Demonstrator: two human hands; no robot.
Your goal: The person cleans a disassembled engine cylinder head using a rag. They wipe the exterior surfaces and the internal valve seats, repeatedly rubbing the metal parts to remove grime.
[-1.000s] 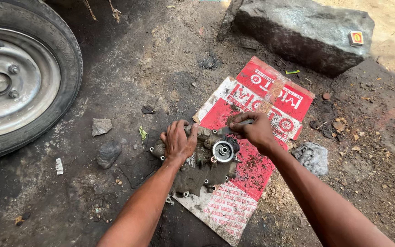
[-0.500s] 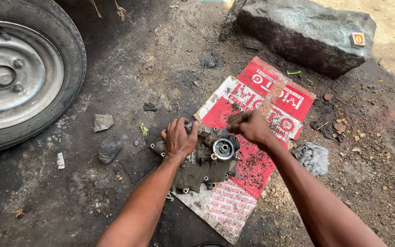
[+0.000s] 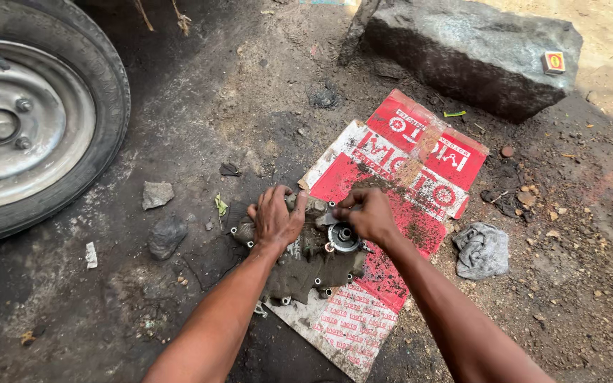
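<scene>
A dirty grey metal engine cover [image 3: 306, 266] with bolt lugs around its edge lies on a flattened red and white cardboard box [image 3: 391, 191] on the ground. My left hand [image 3: 274, 218] presses flat on the cover's upper left part. My right hand [image 3: 367, 214] has its fingers curled on the cover's top edge, just above a round shiny bearing hub [image 3: 343, 237]. Whether the right fingers pinch a small part is hidden.
A car wheel with a steel rim [image 3: 23, 120] stands at the left. A large grey stone block [image 3: 470, 50] with a small matchbox [image 3: 553, 62] on it lies at the back right. A grey rag [image 3: 482, 250] and small stones [image 3: 157, 193] lie on the oily dirt.
Both hands stay on the cover in nearly the same place. The view has shifted slightly, and the right hand's fingers have worked a little at the cover's top edge.
</scene>
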